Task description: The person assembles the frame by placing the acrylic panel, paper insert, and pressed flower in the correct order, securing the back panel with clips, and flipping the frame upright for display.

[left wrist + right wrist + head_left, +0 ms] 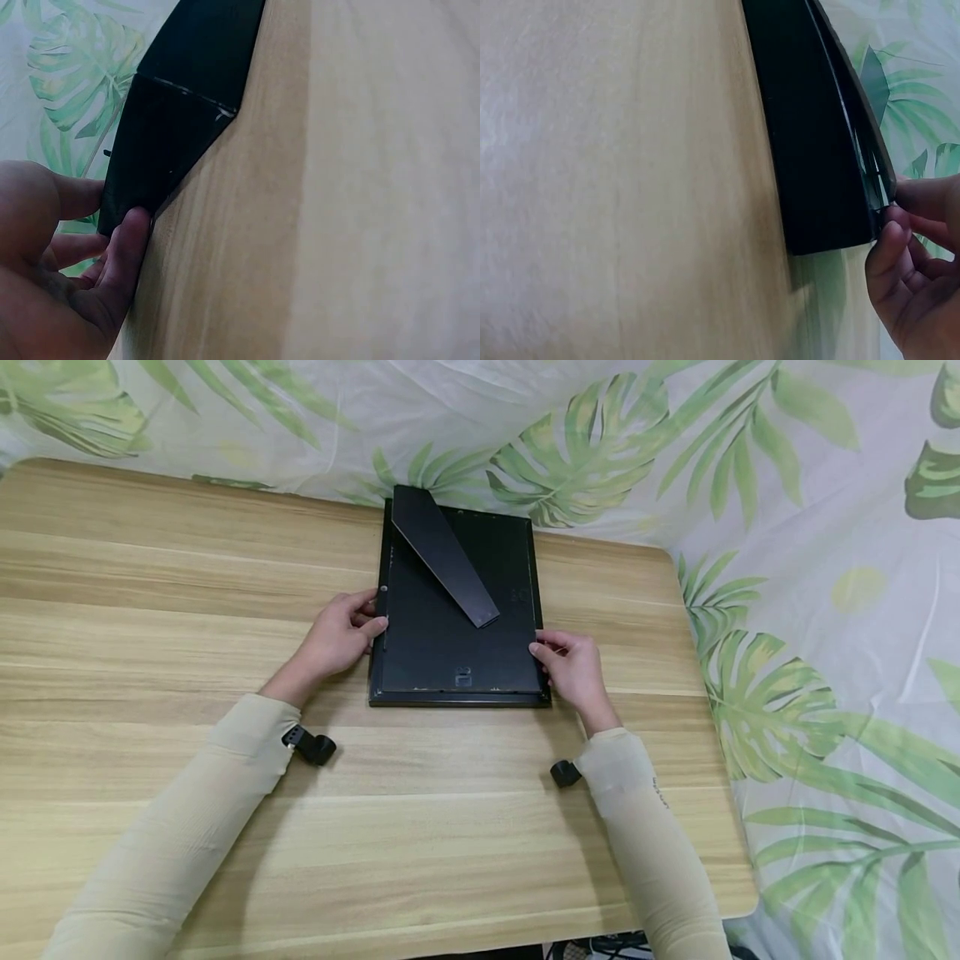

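Observation:
A black picture frame (450,699) lies face down on the wooden table, its back turned up. On its black backing board (427,652), a stand leg (446,560) slants from the upper left toward the middle. My left hand (341,635) holds the frame's left edge, thumb on top and fingers along the side. At the right edge, my right hand (573,668) pinches the backing board's rim between thumb and fingers. The right wrist view shows a narrow gap between the board (866,112) and the frame (817,165). What lies under the frame is hidden.
The wooden table (187,610) extends left and toward me, its rounded right edge beyond my right arm. A leaf-patterned cloth (810,652) hangs behind and to the right. Dark cables (622,943) show below the front edge.

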### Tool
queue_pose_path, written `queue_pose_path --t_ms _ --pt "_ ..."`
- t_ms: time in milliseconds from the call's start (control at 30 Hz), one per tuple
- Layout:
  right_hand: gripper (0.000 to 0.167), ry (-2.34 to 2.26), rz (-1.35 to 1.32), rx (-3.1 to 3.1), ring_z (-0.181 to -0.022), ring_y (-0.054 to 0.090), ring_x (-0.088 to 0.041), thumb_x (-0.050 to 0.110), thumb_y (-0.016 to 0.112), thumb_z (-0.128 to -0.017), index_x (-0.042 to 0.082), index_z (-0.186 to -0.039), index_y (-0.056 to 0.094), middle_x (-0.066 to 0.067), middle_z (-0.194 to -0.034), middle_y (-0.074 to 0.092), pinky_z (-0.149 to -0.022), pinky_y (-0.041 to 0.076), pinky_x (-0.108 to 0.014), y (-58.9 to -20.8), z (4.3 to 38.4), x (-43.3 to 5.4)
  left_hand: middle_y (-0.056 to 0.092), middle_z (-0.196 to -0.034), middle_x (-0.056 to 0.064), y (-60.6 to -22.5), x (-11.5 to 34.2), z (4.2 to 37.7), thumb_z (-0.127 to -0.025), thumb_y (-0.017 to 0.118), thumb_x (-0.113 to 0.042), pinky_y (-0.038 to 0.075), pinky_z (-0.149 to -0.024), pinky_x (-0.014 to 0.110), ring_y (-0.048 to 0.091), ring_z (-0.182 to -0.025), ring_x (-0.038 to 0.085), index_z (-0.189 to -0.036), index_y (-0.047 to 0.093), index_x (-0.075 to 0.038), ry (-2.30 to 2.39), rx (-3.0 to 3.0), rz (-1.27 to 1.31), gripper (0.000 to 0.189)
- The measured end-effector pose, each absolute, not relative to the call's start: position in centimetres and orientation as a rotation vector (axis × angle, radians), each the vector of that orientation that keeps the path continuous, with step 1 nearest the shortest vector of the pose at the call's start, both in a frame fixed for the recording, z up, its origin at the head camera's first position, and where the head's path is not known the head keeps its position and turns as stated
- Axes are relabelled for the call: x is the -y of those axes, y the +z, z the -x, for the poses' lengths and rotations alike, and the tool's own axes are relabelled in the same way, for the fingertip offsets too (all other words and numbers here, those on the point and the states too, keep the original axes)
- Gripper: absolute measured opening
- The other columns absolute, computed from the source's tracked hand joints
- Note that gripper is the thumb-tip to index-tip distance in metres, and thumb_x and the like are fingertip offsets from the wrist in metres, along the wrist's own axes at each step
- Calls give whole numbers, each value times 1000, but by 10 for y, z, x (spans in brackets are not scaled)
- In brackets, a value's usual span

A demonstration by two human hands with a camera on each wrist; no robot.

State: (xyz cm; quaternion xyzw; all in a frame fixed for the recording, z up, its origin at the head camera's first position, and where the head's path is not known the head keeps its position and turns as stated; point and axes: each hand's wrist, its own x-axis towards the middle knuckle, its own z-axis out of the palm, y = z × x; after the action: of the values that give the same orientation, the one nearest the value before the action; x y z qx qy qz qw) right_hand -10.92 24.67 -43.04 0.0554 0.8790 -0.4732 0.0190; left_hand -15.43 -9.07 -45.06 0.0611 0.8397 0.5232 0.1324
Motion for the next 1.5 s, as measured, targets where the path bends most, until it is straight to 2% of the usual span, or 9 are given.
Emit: queue_pose_path --t_ms 900,1233,1367,1500 --pt "23 -1592 -190 -2744 -65 56 -12 12 74 -93 5 -115 76 -12 -107 72 -55 47 -19 -441 112 -249 44 -131 25 -452 93 152 -105 53 -10 55 -65 20 55 -107 31 -155 33 -2 1511 -2457 -184 55" --pt "24 -1509 -172 -2819 -78 58 -16 12 74 -93 4 -116 76 -12 -113 72 -62 47 -20 -442 110 -247 45 -129 24 -453 92 152 -105 53 -12 54 -65 20 55 -105 31 -155 33 -2 1487 -2479 -188 55" --pt "25 -1487 -150 -2837 -82 60 -18 13 74 -94 4 -116 76 -12 -111 72 -66 48 -21 -442 111 -247 44 -129 24 -453 92 152 -105 53 -13 55 -66 22 55 -105 31 -156 33 -3 1486 -2483 -193 55" --pt "30 -1459 -112 -2826 -84 61 -20 17 74 -94 4 -122 73 -13 -102 70 -68 49 -24 -439 109 -251 44 -130 24 -453 91 153 -105 53 -12 55 -66 23 56 -105 31 -156 33 -2 1490 -2469 -192 55"
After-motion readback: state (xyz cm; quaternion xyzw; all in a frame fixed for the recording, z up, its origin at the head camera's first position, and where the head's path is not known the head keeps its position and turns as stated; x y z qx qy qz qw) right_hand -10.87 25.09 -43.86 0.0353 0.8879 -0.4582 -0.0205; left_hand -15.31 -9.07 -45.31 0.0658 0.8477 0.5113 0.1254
